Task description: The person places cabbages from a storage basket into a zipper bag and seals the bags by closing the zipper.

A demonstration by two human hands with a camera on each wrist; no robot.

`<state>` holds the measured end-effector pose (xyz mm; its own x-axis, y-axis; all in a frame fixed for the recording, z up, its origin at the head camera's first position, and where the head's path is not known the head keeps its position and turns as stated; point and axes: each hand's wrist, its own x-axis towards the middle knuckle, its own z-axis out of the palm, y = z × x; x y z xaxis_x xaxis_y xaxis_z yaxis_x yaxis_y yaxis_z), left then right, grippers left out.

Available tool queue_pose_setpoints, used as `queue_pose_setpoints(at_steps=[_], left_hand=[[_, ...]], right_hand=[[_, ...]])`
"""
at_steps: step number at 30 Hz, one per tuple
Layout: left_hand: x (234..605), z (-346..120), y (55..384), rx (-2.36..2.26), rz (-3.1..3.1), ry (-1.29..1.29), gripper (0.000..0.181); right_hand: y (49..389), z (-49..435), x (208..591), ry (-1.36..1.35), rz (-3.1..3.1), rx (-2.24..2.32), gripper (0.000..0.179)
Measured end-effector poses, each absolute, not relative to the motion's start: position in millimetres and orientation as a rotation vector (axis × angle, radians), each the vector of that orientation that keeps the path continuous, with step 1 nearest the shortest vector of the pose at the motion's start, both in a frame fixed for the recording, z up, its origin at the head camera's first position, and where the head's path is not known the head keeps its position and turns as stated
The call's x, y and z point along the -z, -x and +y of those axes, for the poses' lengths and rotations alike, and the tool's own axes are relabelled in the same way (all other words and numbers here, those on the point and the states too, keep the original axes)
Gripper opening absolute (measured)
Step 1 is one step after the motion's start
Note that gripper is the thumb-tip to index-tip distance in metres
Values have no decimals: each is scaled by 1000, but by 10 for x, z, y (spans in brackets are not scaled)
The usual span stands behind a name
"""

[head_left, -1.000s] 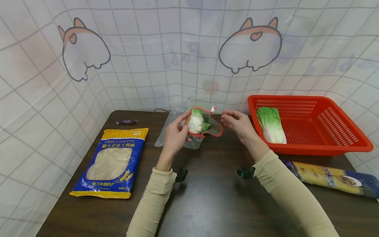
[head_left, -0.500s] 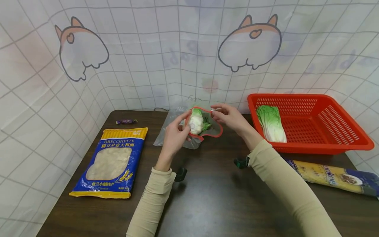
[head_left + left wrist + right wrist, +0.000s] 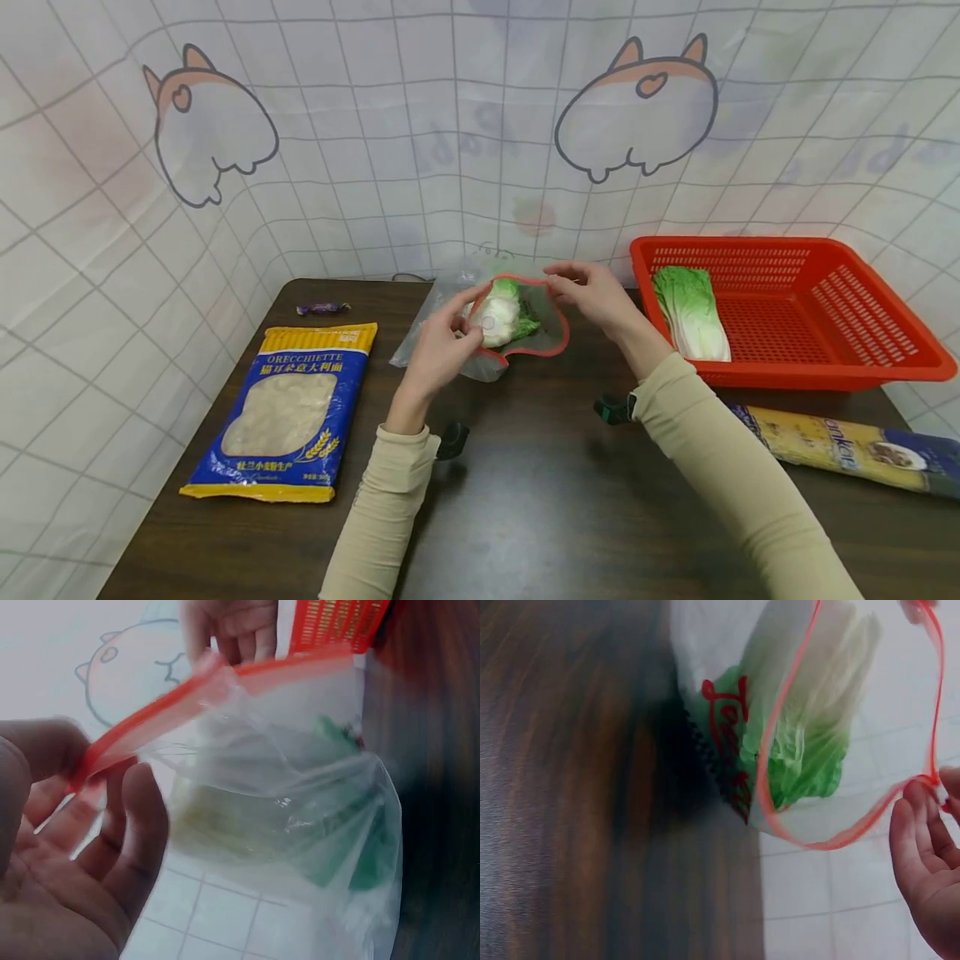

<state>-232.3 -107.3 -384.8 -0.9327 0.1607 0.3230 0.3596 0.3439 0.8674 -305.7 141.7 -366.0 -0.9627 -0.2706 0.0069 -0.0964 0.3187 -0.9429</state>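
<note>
A clear zip bag (image 3: pixel 553 343) with a red rim stands at the back of the table, its mouth spread wide. Inside lies a Chinese cabbage (image 3: pixel 501 317), white with green leaves, partly covered by the bag's wall. My left hand (image 3: pixel 437 343) pinches the rim on the left side; the left wrist view shows the red strip (image 3: pixel 131 729) between thumb and fingers. At the far right of the mouth, my right hand (image 3: pixel 596 300) pinches the rim near one end of the zip. Red lettering (image 3: pixel 726 712) shows on the bag in the right wrist view.
A red basket (image 3: pixel 780 375) holding another Chinese cabbage (image 3: pixel 692 315) stands at the right. Before it lies a yellow and blue pasta packet (image 3: pixel 847 446). An orecchiette bag (image 3: pixel 281 417) and a purple-wrapped candy (image 3: pixel 322 308) lie at the left. A patterned cloth (image 3: pixel 495 150) hangs behind.
My right hand has come left from beside the bag and taken hold of its rim. The mouth is spread wider now. My left hand has kept its hold.
</note>
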Motion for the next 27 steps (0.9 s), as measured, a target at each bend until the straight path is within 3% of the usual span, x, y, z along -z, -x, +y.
queue_pose_setpoints(at_steps=[9, 16, 27], left_hand=[[3653, -1197, 2243, 1702, -2041, 406, 38], [3450, -1228, 2097, 1932, -1970, 397, 43], [3473, -1218, 2106, 1776, -2049, 544, 28]], right_hand=[[2962, 1479, 3315, 433, 2349, 2033, 28], [2821, 1373, 3003, 409, 2266, 2328, 24], [2698, 1319, 2785, 355, 2106, 2549, 25]])
